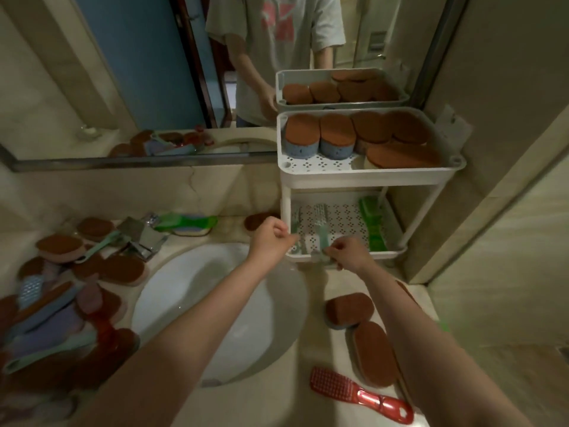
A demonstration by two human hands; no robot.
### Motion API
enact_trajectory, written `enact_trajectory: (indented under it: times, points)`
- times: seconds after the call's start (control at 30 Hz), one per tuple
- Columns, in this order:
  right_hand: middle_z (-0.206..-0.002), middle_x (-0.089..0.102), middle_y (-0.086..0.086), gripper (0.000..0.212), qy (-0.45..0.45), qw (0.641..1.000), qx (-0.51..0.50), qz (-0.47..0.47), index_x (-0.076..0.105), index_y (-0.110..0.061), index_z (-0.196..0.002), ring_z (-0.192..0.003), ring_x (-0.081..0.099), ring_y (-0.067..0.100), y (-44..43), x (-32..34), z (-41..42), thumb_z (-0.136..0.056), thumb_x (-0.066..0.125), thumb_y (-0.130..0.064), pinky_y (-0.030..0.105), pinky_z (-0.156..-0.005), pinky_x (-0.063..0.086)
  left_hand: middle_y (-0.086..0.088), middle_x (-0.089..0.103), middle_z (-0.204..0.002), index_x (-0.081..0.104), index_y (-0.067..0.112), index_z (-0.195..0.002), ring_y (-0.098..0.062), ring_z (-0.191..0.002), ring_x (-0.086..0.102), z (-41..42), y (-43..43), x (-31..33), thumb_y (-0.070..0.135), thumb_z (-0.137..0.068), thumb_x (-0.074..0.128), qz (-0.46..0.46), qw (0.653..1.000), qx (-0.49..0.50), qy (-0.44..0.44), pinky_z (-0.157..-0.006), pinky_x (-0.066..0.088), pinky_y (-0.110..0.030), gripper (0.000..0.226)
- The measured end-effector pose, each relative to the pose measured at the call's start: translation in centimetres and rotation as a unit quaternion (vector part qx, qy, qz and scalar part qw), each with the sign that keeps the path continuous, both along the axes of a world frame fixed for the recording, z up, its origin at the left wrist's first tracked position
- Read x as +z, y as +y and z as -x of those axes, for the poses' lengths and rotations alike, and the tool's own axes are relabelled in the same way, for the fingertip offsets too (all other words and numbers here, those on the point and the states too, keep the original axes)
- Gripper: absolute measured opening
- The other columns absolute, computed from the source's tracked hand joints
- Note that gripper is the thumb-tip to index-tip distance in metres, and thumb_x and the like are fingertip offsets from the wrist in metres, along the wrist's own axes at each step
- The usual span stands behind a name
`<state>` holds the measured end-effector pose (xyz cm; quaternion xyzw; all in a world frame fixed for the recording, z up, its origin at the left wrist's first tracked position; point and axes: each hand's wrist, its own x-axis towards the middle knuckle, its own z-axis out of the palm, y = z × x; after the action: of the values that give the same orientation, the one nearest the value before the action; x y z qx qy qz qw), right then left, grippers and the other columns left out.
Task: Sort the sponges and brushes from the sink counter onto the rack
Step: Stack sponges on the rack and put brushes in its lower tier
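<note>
The right hand (349, 254) is pinching a pale green brush (322, 231) at the rack's lower shelf (346, 217); the left hand (271, 238) is curling alongside, grip unclear.

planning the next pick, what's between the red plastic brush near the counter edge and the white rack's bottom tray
In the head view, two brown-topped oval sponges lie between the red plastic brush and the white rack's bottom tray.
</note>
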<state>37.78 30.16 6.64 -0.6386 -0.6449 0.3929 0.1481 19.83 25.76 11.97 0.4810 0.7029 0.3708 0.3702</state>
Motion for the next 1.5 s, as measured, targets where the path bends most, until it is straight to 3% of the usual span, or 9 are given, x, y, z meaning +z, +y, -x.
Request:
enact_trajectory:
  times: [0.13, 0.27, 0.53, 0.7, 0.83, 0.97, 1.07, 1.23, 1.5]
  points:
    - [-0.070, 0.064, 0.005, 0.026, -0.049, 0.999, -0.006, 0.024, 0.062, -0.015, -0.068, -0.067, 0.060, 0.018, 4.5, -1.0, 2.1, -0.091, 0.060, -0.026, 0.033, -0.071, 0.049, 0.006, 0.056, -0.072, 0.054, 0.014, -0.103, -0.015, -0.075, 0.057, 0.6, 2.0, 1.2, 0.020, -0.082, 0.069, -0.009, 0.999, 0.006, 0.032, -0.071, 0.045, -0.028, 0.026]
    - [-0.090, 0.067, 0.013, 0.015, -0.046, 0.998, -0.016, 0.039, 0.065, -0.006, -0.094, -0.078, 0.063, 0.024, 6.6, -2.9, 4.2, -0.092, 0.056, -0.019, 0.032, -0.068, 0.055, 0.006, 0.057, -0.069, 0.058, 0.016, -0.090, -0.019, -0.076, 0.059, 1.0, 2.9, 1.2, 0.023, -0.082, 0.069, -0.020, 0.998, 0.015, 0.064, -0.075, 0.049, -0.033, 0.015]
    - [-0.093, 0.068, 0.007, 0.013, -0.128, 0.992, 0.010, -0.005, 0.065, -0.012, -0.093, -0.083, 0.063, 0.021, 7.0, -4.6, 5.8, -0.091, 0.057, -0.022, 0.030, -0.074, 0.050, -0.007, 0.065, -0.086, 0.066, 0.006, -0.091, -0.017, -0.079, 0.059, 1.7, 3.3, 0.1, 0.022, -0.084, 0.067, -0.014, 0.998, 0.000, 0.059, -0.081, 0.050, -0.033, 0.018]
    - [-0.094, 0.064, 0.003, 0.010, -0.174, 0.984, -0.004, -0.049, 0.059, -0.018, -0.099, -0.080, 0.056, 0.018, 6.4, -4.5, 6.1, -0.094, 0.052, -0.024, 0.029, -0.067, 0.043, 0.002, 0.060, -0.076, 0.062, 0.011, -0.087, -0.016, -0.077, 0.058, 1.7, 3.4, 0.0, 0.023, -0.085, 0.066, -0.003, 0.998, -0.006, 0.059, -0.078, 0.050, -0.033, 0.013]
    - [-0.093, 0.066, 0.003, 0.015, -0.098, 0.986, -0.071, -0.112, 0.060, -0.017, -0.104, -0.082, 0.062, 0.021, 5.0, -3.6, 5.4, -0.093, 0.053, -0.025, 0.032, -0.069, 0.053, 0.006, 0.049, -0.066, 0.047, 0.018, -0.073, -0.009, -0.061, 0.047, 1.5, 2.9, -0.8, 0.027, -0.085, 0.066, 0.010, 0.996, -0.001, 0.084, -0.055, 0.038, -0.024, 0.024]
    - [-0.085, 0.066, 0.004, 0.019, -0.011, 0.978, -0.128, -0.166, 0.061, -0.016, -0.109, -0.075, 0.062, 0.022, 2.2, -2.1, 3.8, -0.092, 0.056, -0.023, 0.033, -0.065, 0.050, 0.001, 0.050, -0.065, 0.045, 0.017, -0.063, -0.019, -0.067, 0.049, 1.1, 1.9, -2.3, 0.023, -0.085, 0.064, 0.033, 0.994, -0.047, 0.094, -0.060, 0.038, -0.030, 0.030]
    - [-0.074, 0.062, 0.005, 0.019, 0.004, 0.973, -0.137, -0.183, 0.062, -0.011, -0.108, -0.069, 0.058, 0.023, -0.7, -1.0, 1.9, -0.091, 0.058, -0.018, 0.031, -0.062, 0.044, -0.009, 0.061, -0.077, 0.060, 0.008, -0.076, -0.026, -0.081, 0.060, -0.2, 1.2, -3.4, 0.022, -0.084, 0.064, 0.064, 0.991, -0.093, 0.075, -0.076, 0.048, -0.033, 0.017]
    - [-0.089, 0.063, 0.004, 0.019, -0.035, 0.968, -0.197, -0.151, 0.063, -0.012, -0.108, -0.081, 0.059, 0.022, -5.6, -0.6, -2.5, -0.091, 0.057, -0.020, 0.029, -0.065, 0.041, -0.014, 0.068, -0.097, 0.068, 0.004, -0.094, -0.026, -0.096, 0.062, -3.3, -0.3, -5.0, 0.022, -0.085, 0.064, 0.109, 0.966, -0.228, 0.050, -0.086, 0.047, -0.032, 0.020]
    - [-0.132, 0.048, 0.012, 0.051, -0.268, 0.926, -0.257, -0.068, 0.050, -0.017, -0.130, -0.121, 0.043, 0.035, -12.7, -1.9, -8.3, -0.084, 0.063, -0.035, 0.042, -0.097, 0.040, -0.006, 0.057, -0.129, 0.057, 0.012, -0.124, -0.020, -0.118, 0.054, -7.4, -2.0, -8.6, 0.025, -0.083, 0.067, 0.136, 0.930, -0.330, 0.091, -0.098, 0.042, -0.029, 0.044]
